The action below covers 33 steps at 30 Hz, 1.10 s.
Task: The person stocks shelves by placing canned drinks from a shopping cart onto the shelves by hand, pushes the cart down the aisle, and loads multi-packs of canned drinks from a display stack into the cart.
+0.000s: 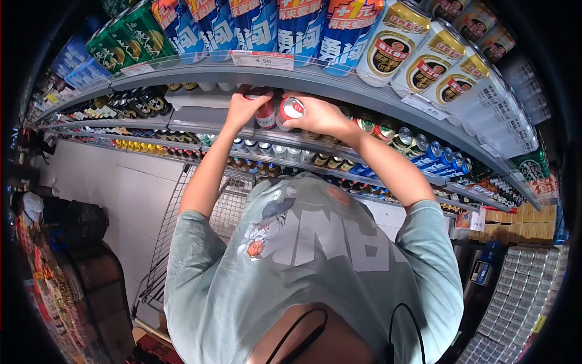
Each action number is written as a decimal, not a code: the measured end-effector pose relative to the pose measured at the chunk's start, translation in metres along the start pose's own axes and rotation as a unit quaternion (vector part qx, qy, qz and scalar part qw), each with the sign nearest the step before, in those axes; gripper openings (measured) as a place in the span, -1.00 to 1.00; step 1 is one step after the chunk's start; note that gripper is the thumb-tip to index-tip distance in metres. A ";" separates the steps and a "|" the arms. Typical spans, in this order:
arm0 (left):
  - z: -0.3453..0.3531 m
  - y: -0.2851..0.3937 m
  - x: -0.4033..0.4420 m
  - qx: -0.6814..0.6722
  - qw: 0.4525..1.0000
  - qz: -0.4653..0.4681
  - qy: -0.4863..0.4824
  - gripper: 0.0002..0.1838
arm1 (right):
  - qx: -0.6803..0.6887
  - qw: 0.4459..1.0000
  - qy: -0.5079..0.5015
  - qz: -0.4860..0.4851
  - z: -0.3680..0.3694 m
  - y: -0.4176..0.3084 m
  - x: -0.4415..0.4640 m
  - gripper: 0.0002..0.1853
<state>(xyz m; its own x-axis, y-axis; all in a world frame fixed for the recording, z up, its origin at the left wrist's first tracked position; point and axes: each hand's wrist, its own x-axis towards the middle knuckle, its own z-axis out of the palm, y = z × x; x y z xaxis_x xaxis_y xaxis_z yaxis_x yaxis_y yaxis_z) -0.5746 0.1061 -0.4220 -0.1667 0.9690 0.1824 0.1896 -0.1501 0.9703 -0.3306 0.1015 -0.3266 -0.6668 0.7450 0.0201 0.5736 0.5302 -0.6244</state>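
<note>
Both of my hands reach into a shelf bay below the top shelf. My left hand (244,109) is closed on a red can (265,115), which stands upright in the bay; part of it is hidden by my fingers and the shelf edge. Close beside it, my right hand (318,115) grips a red and white can (293,108), tilted so that its round top faces me. Its fingers wrap around the far side, where I cannot see them fully. More cans (365,123) with dark and red sides line the same shelf to the right.
Overhead, the top shelf's front edge (212,71) carries blue tall cans (297,30), white-gold cans (397,42) and a price tag (263,59). Lower shelves hold rows of cans (282,151). A wire shopping cart (163,212) stands at left, stacked can packs (521,291) at right.
</note>
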 end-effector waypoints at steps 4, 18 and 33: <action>0.010 -0.016 0.012 -0.025 0.999 0.016 0.014 -0.29 | 0.046 0.996 -0.057 -0.049 0.008 0.022 0.031 -0.15; 0.060 -0.026 -0.009 -0.042 0.982 0.021 0.181 -0.26 | -0.012 0.993 -0.068 -0.091 0.030 0.070 0.072 -0.19; 0.067 -0.051 -0.011 -0.253 0.953 -0.012 0.165 -0.70 | -0.110 0.968 0.074 -0.212 0.047 0.079 0.069 -0.01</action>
<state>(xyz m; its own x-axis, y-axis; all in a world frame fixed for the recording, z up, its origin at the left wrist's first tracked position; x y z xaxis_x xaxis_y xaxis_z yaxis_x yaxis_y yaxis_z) -0.5175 0.1158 -0.4839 -0.4765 0.8713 0.1173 -0.2953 -0.2842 0.9122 -0.3534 0.1755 -0.4113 -0.7985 0.4821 0.3605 0.3604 0.8626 -0.3551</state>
